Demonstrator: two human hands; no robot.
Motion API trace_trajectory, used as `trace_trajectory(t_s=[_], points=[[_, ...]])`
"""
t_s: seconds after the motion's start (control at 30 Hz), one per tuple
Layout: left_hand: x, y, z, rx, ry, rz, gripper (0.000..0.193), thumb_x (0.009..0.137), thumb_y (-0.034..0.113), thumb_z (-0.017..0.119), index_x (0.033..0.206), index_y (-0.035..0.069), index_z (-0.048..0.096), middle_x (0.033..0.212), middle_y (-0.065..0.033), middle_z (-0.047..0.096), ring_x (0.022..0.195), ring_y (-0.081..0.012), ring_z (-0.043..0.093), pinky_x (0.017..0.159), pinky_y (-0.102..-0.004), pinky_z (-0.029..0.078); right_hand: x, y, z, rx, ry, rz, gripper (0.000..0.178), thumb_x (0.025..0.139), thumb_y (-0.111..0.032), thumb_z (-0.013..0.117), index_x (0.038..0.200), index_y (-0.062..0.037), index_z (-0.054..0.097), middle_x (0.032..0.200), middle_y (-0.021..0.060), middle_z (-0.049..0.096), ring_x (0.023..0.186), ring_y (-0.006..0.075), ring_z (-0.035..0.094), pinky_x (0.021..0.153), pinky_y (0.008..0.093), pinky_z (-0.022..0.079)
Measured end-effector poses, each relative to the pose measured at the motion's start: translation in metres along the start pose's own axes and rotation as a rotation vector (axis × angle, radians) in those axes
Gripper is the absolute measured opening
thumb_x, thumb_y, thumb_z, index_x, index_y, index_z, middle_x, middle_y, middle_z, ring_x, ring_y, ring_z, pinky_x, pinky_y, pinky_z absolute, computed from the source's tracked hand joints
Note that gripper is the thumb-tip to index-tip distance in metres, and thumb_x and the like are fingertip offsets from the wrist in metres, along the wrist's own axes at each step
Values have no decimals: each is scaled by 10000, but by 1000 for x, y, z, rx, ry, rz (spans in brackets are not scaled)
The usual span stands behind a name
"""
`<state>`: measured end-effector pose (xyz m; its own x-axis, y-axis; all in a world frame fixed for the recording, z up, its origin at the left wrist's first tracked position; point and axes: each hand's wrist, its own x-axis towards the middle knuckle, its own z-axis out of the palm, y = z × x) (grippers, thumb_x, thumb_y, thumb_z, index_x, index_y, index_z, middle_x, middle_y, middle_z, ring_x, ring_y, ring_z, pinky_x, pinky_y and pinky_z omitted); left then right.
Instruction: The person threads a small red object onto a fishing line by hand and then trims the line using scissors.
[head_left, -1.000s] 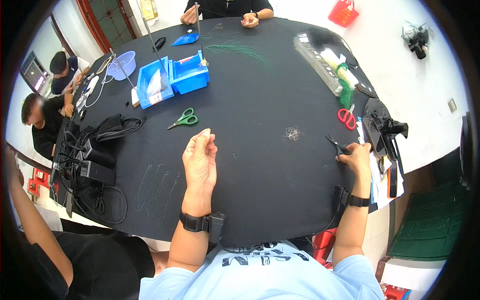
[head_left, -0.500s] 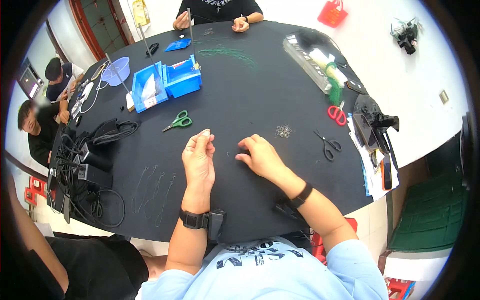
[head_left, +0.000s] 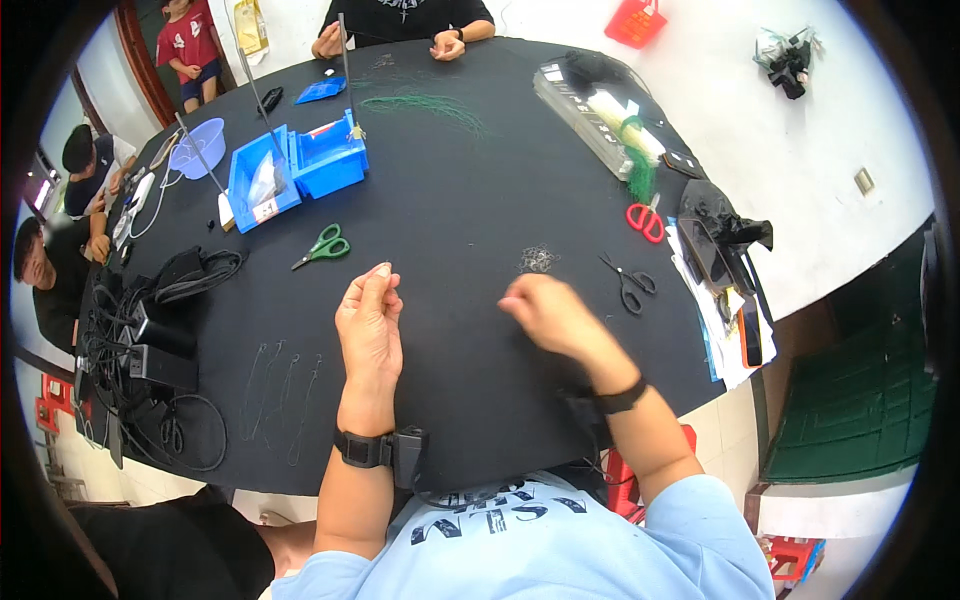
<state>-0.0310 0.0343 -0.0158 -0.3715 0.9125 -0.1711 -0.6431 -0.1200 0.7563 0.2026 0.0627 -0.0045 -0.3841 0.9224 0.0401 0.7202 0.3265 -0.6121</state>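
My left hand [head_left: 368,325] is raised over the black tabletop, its thumb and fingertips pinched together. Whatever sits in that pinch is too small to make out. My right hand [head_left: 560,315], smeared by motion, hovers just below a small pile of thin metal pieces [head_left: 538,260]; its fingers look curled, but I cannot tell what they hold. To the left of my left forearm lie several thin looped strands [head_left: 285,395] side by side. Green-handled scissors [head_left: 323,246] rest beyond my left hand, and black scissors [head_left: 630,283] lie right of my right hand.
Blue bins [head_left: 265,185] with upright rods stand at the far left, near a purple basin [head_left: 197,147]. Black cables and boxes [head_left: 160,350] crowd the left edge. Red scissors [head_left: 646,218], a clear case [head_left: 580,120] and phones [head_left: 750,335] line the right. Co-workers sit around the table.
My right hand has moved rightward, closer to the metal pile, away from my left hand, which keeps its pinch. The whole view has shifted, and a person in red now shows at the doorway.
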Motion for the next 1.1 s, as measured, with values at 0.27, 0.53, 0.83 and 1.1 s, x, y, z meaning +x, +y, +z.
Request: trace_trajectory(t_s=[0.27, 0.53, 0.83, 1.1], points=[[-5, -10, 7, 36, -18, -46, 84, 895, 124, 682, 944, 57, 676, 825, -11, 662, 681, -48, 570, 629, -185, 473, -65, 92, -74, -110, 86, 365, 241, 893, -210, 637, 913, 30, 647, 906, 211, 674, 901, 349, 654, 796, 416, 502], [-2, -12, 3, 56, -24, -43, 93, 893, 137, 687, 942, 58, 674, 826, -13, 661, 685, -47, 569, 631, -185, 471, -72, 76, -61, -184, 123, 278, 189, 868, -165, 649, 893, 21, 635, 885, 213, 646, 887, 368, 628, 808, 421, 492], [-4, -9, -2, 61, -21, -42, 99, 894, 122, 673, 958, 46, 672, 828, -20, 659, 688, -48, 567, 636, -183, 457, -120, 74, -87, -230, -175, 101, 104, 812, -102, 613, 776, -4, 611, 757, 178, 640, 750, 388, 630, 672, 444, 503], [-11, -12, 9, 43, -73, -76, 79, 887, 110, 691, 934, 56, 658, 818, -15, 656, 688, -50, 564, 639, -191, 459, -157, 53, -118, -264, -327, 205, 364, 727, -62, 737, 1077, 0, 656, 1151, 187, 643, 1085, 335, 618, 931, 407, 493]])
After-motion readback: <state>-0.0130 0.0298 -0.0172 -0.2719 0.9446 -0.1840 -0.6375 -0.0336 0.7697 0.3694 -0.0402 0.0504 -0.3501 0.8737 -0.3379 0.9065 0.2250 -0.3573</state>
